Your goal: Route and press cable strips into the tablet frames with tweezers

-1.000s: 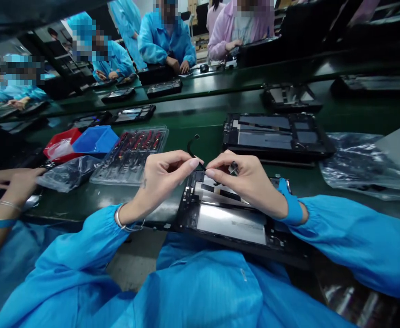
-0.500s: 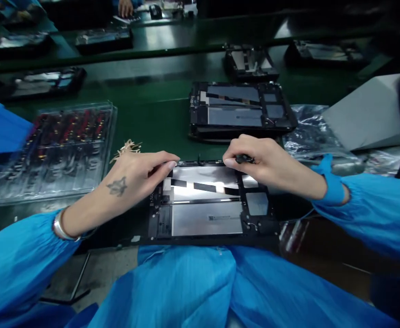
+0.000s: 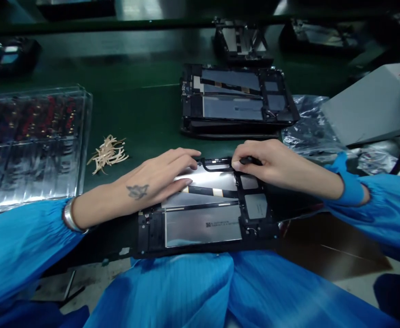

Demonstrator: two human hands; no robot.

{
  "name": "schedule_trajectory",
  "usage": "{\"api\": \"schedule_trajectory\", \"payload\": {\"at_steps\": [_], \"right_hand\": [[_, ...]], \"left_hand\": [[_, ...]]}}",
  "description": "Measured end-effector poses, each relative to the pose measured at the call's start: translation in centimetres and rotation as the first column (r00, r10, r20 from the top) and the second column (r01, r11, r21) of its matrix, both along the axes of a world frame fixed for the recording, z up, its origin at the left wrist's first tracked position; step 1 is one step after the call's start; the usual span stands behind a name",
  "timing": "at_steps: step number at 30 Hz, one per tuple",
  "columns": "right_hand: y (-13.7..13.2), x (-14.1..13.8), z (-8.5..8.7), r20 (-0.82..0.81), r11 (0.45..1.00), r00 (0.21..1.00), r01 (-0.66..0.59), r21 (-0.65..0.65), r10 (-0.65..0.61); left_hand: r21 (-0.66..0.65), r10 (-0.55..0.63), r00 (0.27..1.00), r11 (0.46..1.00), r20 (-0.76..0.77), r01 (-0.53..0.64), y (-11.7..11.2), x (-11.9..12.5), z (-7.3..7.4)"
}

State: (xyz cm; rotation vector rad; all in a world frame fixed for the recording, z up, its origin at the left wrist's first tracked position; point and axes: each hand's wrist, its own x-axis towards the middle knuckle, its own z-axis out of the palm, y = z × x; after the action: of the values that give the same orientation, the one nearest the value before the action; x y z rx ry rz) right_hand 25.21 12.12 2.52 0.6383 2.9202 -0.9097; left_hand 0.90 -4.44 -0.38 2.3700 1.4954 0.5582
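An opened tablet chassis (image 3: 203, 225) with silver battery cells lies at the near edge of the green bench. My left hand (image 3: 152, 180) lies flat on its upper left part, fingers stretched out and pressing near a thin black cable (image 3: 217, 165) along the top edge. My right hand (image 3: 271, 161) is curled at the top right of the chassis, its fingers pinched on a small black part (image 3: 249, 160) at the cable's end.
A second open tablet chassis (image 3: 234, 100) sits on a stack just beyond. A clear tray of red-marked parts (image 3: 29, 141) stands at left, beside a pile of tan strips (image 3: 107, 154). Crumpled plastic bags (image 3: 309, 127) and a grey block (image 3: 371, 109) lie at right.
The view has dropped down onto the bench. The black cable, held up between both hands a second ago, now lies along the chassis top edge. My left hand has flattened onto the chassis.
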Motion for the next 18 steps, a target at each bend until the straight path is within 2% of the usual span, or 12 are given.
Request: {"api": "schedule_trajectory", "payload": {"at_steps": [4, 10, 18], "right_hand": [[0.0, -0.21, 0.0, 0.029, 0.999, 0.999, -0.014, 0.034, 0.013], [-0.13, -0.24, -0.03, 0.051, 0.997, 0.999, -0.023, 0.076, 0.02], [-0.18, -0.24, -0.13, 0.05, 0.997, 0.999, -0.019, 0.08, 0.015]], "left_hand": [[-0.009, -0.034, 0.999, 0.999, -0.042, 0.034, -0.06, 0.02, -0.37], [0.069, -0.029, 0.987, 0.997, -0.161, 0.04, -0.16, 0.17, -0.6], [0.157, -0.045, 0.968, 0.984, -0.246, 0.085, 0.14, 0.52, -0.66]]}}
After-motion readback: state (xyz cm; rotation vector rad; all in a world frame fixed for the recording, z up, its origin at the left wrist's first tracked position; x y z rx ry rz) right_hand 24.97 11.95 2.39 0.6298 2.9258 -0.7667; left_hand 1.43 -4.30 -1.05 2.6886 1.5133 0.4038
